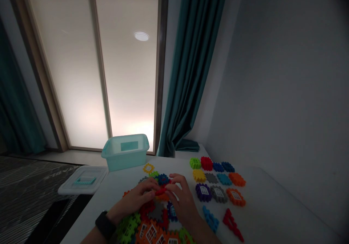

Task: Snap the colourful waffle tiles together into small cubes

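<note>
My left hand (140, 195), with a dark watch on the wrist, and my right hand (182, 197) meet over a pile of toothed plastic building tiles. Between their fingertips is a red plastic building piece (160, 191), partly covered by the fingers. Both hands pinch it. Below and around them lie loose tiles: an orange window tile (151, 232), a green tile (128, 227), a purple window tile (171, 212) partly behind my right hand, and a dark blue tile (163, 179) just beyond the fingers. A yellow window tile (148, 168) lies farther back.
Sorted tile stacks stand in rows at the right, including a yellow stack (199, 175) and a purple window stack (203, 192). Nearer are a blue piece (210, 219) and a red piece (232, 224). A teal bin (127, 160) stands behind; its lid (83, 180) is at the left.
</note>
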`<state>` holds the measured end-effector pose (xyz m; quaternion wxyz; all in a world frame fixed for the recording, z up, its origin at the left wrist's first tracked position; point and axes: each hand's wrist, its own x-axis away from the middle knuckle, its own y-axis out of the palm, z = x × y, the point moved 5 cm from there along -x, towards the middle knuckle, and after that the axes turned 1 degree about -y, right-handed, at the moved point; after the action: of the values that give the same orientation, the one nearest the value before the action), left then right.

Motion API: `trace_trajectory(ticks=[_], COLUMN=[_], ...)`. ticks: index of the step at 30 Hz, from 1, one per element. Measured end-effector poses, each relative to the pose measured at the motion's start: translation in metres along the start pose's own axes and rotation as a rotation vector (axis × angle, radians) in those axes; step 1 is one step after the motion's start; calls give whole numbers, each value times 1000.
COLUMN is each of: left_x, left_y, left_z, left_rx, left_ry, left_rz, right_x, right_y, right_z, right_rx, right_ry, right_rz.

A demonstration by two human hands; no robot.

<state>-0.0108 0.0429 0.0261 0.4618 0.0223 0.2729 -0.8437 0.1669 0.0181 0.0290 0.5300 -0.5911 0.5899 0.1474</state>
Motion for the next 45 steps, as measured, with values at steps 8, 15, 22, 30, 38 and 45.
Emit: trace_trajectory(ticks=[8,15,22,30,38,45], left_x=[0,8,9,10,0,-24], left_y=[-5,-21,-17,-16,-12,-4], left_z=[-9,-15,-8,-13,-24,-19], left_rx=[-86,-588,-783,-739,-666,-619], left_ry=[40,176,240,278,235,184], left_rz=[62,323,286,324,386,301], right_x=[1,5,6,-1,-16,-31], right_y=[1,7,10,3,-3,-17], right_z=[2,19,21,20,27,44], right_rx=[40,180,235,284,250,213], right_ry=[-9,39,21,5,-22,-17], right_rz=[-28,-177,-179,-186,-228,-275])
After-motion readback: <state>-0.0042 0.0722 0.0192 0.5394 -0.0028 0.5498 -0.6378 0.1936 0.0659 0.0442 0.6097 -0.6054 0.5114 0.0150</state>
